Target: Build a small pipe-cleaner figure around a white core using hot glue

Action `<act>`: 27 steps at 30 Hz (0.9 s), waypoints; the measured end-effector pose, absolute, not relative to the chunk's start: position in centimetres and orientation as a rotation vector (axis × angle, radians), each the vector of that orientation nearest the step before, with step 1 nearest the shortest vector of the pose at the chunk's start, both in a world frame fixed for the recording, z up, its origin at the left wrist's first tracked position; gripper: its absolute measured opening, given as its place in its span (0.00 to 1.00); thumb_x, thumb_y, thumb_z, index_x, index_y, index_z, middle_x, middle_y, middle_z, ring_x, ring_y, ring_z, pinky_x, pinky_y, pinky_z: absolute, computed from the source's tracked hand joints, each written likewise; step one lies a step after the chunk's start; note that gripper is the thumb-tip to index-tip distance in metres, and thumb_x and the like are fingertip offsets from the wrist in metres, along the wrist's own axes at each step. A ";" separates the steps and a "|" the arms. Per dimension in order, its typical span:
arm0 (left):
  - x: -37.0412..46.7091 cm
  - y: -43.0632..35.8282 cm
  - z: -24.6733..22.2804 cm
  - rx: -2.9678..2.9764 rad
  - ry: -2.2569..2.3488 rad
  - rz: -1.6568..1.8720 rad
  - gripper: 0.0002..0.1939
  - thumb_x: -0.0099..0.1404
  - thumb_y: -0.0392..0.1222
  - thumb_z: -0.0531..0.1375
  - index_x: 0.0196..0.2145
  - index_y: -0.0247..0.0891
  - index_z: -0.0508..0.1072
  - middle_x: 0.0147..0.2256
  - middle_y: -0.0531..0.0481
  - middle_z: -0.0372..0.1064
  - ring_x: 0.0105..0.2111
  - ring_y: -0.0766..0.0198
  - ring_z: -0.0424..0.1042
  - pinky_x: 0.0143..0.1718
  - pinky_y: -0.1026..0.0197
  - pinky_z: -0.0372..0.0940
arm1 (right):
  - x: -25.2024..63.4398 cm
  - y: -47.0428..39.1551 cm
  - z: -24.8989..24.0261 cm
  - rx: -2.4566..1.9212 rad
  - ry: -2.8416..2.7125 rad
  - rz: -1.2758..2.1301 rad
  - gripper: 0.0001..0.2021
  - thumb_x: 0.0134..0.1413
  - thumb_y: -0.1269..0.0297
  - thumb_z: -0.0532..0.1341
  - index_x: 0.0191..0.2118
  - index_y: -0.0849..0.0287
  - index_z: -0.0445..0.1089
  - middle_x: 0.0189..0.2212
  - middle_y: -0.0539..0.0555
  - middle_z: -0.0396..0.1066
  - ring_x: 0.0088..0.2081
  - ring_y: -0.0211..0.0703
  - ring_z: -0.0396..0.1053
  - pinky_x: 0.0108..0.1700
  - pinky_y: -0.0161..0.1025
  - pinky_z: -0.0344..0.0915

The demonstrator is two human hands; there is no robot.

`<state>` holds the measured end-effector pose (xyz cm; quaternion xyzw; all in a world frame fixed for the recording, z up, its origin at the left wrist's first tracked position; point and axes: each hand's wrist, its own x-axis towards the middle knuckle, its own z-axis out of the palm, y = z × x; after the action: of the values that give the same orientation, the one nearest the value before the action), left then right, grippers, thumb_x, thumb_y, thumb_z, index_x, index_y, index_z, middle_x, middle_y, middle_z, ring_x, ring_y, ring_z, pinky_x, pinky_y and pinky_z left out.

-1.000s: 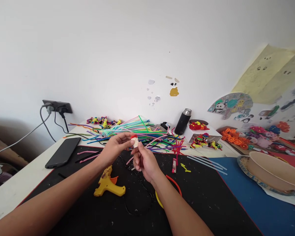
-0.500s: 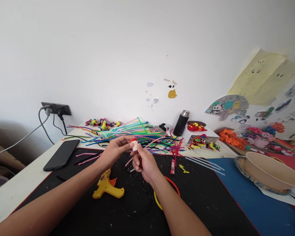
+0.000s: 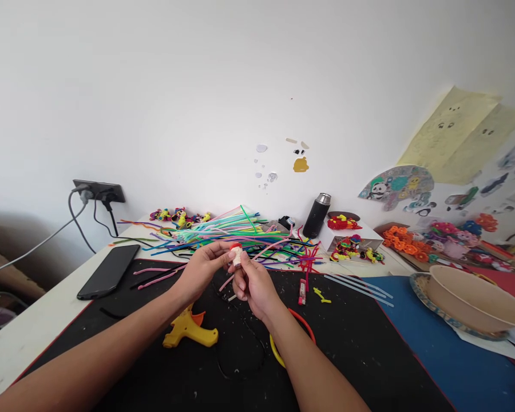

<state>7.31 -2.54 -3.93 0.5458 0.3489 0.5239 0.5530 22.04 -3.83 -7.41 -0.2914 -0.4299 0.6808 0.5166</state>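
Between my two hands is a small fuzzy figure piece [image 3: 237, 256], cream below with a red top, apparently of pipe cleaner. My left hand [image 3: 206, 264] pinches its left side between thumb and fingers. From the right, my right hand [image 3: 254, 281] grips it too, thumb on top and the other fingers curled beneath. Behind the hands spreads a heap of pipe cleaners [image 3: 223, 232] in many colours. Below my left wrist a yellow glue gun [image 3: 191, 332] lies on the black mat [image 3: 352, 355], partly hidden by the forearm.
A black phone [image 3: 108, 272] lies at the left. Glue sticks [image 3: 360, 286], a small red tube [image 3: 302, 292] and yellow pipe cleaner bits [image 3: 321, 295] lie right of my hands. A black flask [image 3: 317, 215] stands by the wall, a beige bowl [image 3: 476, 297] at the far right.
The view has shifted very slightly. Both hands keep their hold on the small red and cream piece, which looks slightly tilted compared with before.
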 end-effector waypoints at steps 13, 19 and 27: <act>6.7 -2.0 -3.5 1.347 0.876 1.256 0.20 0.60 0.55 0.71 0.42 0.37 0.81 0.35 0.48 0.75 0.31 0.63 0.69 0.36 0.61 0.65 | 21.9 -4.0 -7.3 -0.768 -1.052 1.633 0.30 0.53 0.33 0.65 0.34 0.62 0.73 0.13 0.41 0.57 0.12 0.31 0.53 0.15 0.32 0.42; 6.7 -2.1 -3.8 1.320 0.882 1.247 0.22 0.58 0.57 0.71 0.40 0.35 0.80 0.31 0.49 0.75 0.28 0.64 0.68 0.33 0.61 0.65 | 21.8 -3.8 -7.7 -0.756 -1.085 1.646 0.30 0.55 0.33 0.63 0.33 0.61 0.71 0.14 0.41 0.57 0.13 0.31 0.54 0.15 0.31 0.43; 6.5 -1.9 -3.9 1.303 0.828 1.164 0.26 0.55 0.50 0.75 0.49 0.39 0.79 0.42 0.43 0.81 0.42 0.52 0.78 0.42 0.56 0.69 | 21.9 -4.0 -7.3 -0.788 -1.088 1.614 0.29 0.53 0.34 0.65 0.32 0.60 0.70 0.14 0.41 0.57 0.12 0.30 0.52 0.14 0.31 0.43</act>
<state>6.52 -1.90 -3.92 0.5548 0.3524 0.4956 0.5678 21.87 -4.04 -7.30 -0.3255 -0.4495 0.6667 0.4976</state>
